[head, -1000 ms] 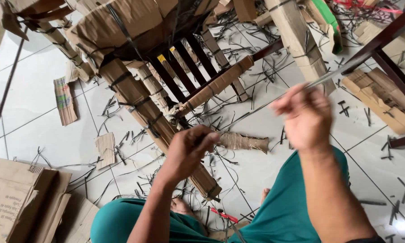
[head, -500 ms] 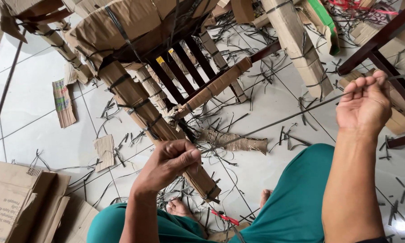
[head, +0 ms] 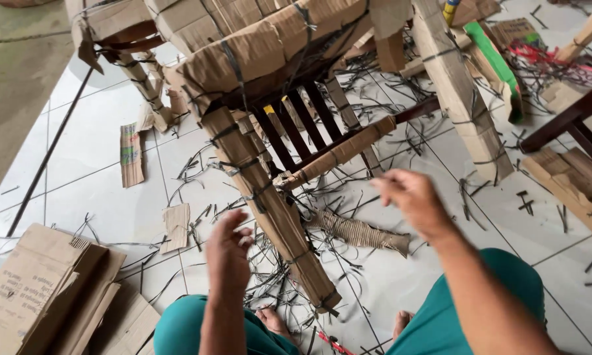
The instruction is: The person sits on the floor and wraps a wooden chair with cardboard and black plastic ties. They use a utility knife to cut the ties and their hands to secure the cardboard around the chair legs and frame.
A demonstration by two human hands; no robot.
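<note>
The left hand (head: 229, 253) hangs with loosely curled fingers, gripping nothing, just left of the chair leg (head: 270, 210), a straight post wrapped in corrugated brown cardboard and bound with thin dark straps. The right hand (head: 411, 200), blurred, is half open and empty above the white floor tiles (head: 99, 204) strewn with strap offcuts (head: 348, 197).

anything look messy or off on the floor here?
Yes. Cut black strap offcuts litter the white tile floor under the cardboard-wrapped chair leg, with torn cardboard scraps beside it. Both hands, left hand and right hand, hover above.
</note>
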